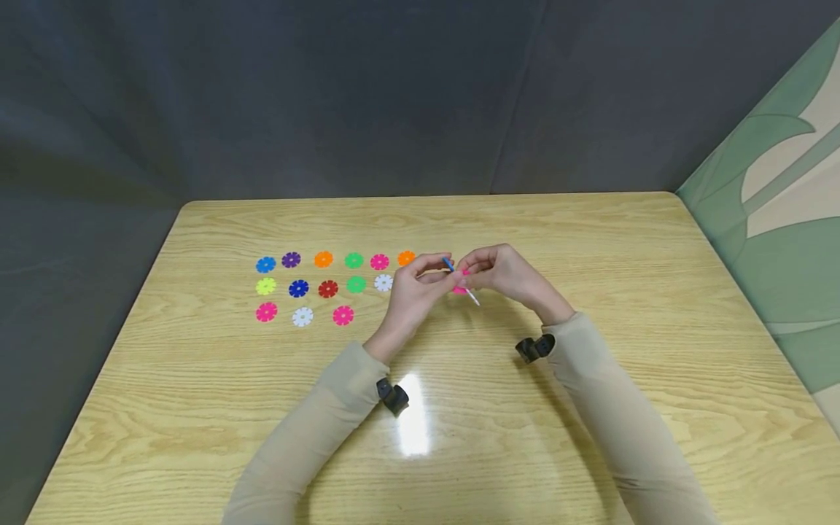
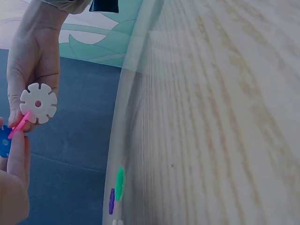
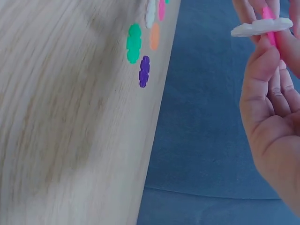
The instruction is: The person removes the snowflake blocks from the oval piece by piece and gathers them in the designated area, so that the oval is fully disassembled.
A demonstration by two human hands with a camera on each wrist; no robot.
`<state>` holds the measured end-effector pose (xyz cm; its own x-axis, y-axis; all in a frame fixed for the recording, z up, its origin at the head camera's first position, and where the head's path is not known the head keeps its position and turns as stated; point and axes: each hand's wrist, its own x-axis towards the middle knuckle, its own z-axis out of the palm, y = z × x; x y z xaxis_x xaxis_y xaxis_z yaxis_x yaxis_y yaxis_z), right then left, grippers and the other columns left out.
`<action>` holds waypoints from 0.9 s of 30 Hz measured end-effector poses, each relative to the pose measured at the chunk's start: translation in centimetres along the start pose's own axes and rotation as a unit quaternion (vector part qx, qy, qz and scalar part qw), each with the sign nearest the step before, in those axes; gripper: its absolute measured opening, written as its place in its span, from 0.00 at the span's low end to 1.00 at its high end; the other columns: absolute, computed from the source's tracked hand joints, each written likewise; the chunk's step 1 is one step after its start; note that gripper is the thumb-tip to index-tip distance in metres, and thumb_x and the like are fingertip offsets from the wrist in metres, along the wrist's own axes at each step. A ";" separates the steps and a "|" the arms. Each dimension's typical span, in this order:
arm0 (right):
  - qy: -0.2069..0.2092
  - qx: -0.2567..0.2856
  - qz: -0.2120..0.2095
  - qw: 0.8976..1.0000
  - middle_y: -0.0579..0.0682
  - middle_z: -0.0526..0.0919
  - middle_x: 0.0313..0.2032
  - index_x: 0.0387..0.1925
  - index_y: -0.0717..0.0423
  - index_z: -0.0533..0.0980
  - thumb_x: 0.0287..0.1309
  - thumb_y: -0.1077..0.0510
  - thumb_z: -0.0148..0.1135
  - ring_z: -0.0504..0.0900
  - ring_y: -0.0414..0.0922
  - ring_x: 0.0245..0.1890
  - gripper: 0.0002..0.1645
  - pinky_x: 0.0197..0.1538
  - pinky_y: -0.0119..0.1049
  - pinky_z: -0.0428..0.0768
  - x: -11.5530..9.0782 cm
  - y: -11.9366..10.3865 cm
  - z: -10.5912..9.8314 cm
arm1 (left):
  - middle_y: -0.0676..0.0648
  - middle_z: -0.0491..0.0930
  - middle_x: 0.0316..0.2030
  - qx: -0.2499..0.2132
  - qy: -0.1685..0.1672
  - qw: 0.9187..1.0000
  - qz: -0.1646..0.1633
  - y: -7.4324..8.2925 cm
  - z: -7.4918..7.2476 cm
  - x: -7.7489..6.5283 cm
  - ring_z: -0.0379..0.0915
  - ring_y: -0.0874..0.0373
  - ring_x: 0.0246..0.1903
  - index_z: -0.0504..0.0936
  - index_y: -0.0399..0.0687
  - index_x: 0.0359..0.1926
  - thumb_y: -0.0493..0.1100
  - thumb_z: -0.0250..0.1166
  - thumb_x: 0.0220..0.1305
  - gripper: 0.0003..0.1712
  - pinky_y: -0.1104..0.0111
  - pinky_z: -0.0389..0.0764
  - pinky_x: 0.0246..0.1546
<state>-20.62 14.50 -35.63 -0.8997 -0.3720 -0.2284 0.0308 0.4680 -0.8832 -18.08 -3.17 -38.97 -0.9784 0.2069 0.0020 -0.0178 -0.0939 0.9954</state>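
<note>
Both hands are raised together over the table, around a small chain of slotted plastic snowflake discs. My left hand (image 1: 416,288) pinches its left part, with a blue disc (image 2: 5,141) by the fingers. Thumb and fingertips of my right hand (image 1: 505,277) grip the chain from the other side. A pink disc (image 2: 20,124) sits edge-on between the fingertips, slotted against a white disc (image 2: 38,103). From the right wrist view, that white disc (image 3: 261,27) crosses the pink one (image 3: 268,24). Fingers cover part of the chain.
Loose snowflake discs lie in rows on the wooden table (image 1: 630,292), left of the hands. Among them are a purple (image 1: 292,259), a red (image 1: 328,289) and a yellow one (image 1: 265,286). A dark curtain (image 1: 341,102) hangs behind; a leaf-patterned panel (image 1: 787,240) borders the right side.
</note>
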 end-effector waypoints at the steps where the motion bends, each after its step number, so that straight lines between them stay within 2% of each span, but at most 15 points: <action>1: 0.001 -0.008 -0.001 1.000 0.41 0.82 0.28 0.40 0.65 0.79 0.58 0.62 0.63 0.79 0.35 0.31 0.10 0.41 0.33 0.80 0.0 0.0 0.0 | 0.32 0.74 0.56 0.001 0.000 1.000 0.000 0.0 0.0 0.0 0.81 0.50 0.49 0.75 0.30 0.55 0.36 0.66 0.60 0.23 0.69 0.83 0.47; 5: -0.003 -0.029 -0.025 0.999 0.42 0.82 0.26 0.36 0.66 0.79 0.58 0.64 0.64 0.78 0.36 0.29 0.07 0.37 0.32 0.78 -0.1 -0.2 0.0 | 0.34 0.75 0.55 0.015 -0.005 1.000 -0.006 0.2 0.0 -0.1 0.81 0.51 0.48 0.76 0.34 0.54 0.36 0.67 0.59 0.22 0.69 0.83 0.47; 11: -0.001 -0.048 -0.070 0.996 0.47 0.83 0.23 0.32 0.70 0.79 0.55 0.69 0.63 0.76 0.33 0.24 0.04 0.29 0.26 0.74 -0.4 -0.6 0.4 | 0.36 0.76 0.55 0.012 0.000 1.000 -0.017 0.2 0.1 -0.3 0.80 0.47 0.51 0.77 0.35 0.55 0.36 0.67 0.59 0.23 0.67 0.83 0.48; 14: -0.012 -0.041 -0.064 0.997 0.51 0.85 0.25 0.35 0.73 0.80 0.56 0.71 0.62 0.78 0.33 0.24 0.06 0.31 0.27 0.77 -0.3 -0.2 0.7 | 0.35 0.75 0.55 -0.004 0.023 1.000 -0.004 0.3 -0.1 0.0 0.80 0.49 0.50 0.76 0.35 0.56 0.36 0.66 0.60 0.22 0.70 0.83 0.47; 17: -0.011 -0.036 -0.042 0.998 0.49 0.85 0.26 0.37 0.71 0.80 0.57 0.68 0.62 0.78 0.35 0.25 0.08 0.33 0.30 0.78 -0.2 0.3 1.0 | 0.33 0.73 0.56 -0.023 0.033 0.999 0.002 0.6 -0.6 0.3 0.79 0.51 0.49 0.75 0.36 0.58 0.35 0.65 0.61 0.23 0.71 0.83 0.47; 22: 0.025 -0.032 -0.012 0.999 0.42 0.81 0.25 0.38 0.66 0.81 0.58 0.62 0.64 0.77 0.38 0.28 0.09 0.36 0.33 0.78 0.0 0.7 0.9 | 0.34 0.72 0.58 -0.018 0.009 0.999 -0.034 1.1 -1.7 0.4 0.78 0.49 0.52 0.71 0.41 0.63 0.36 0.64 0.62 0.27 0.66 0.83 0.50; 27: 0.033 -0.019 -0.013 0.999 0.41 0.81 0.26 0.39 0.65 0.80 0.58 0.60 0.65 0.79 0.39 0.30 0.11 0.35 0.31 0.78 0.2 0.6 0.7 | 0.33 0.71 0.59 0.000 0.001 0.998 -0.057 1.2 -2.9 0.2 0.76 0.47 0.53 0.70 0.43 0.62 0.36 0.65 0.61 0.28 0.60 0.81 0.54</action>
<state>-20.50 14.18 -36.48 -0.9269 -0.3313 -0.1763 -0.0087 0.4885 -0.8725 -18.92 -6.10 -38.09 -0.9703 0.2149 -0.1110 -0.1287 -0.0702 0.9892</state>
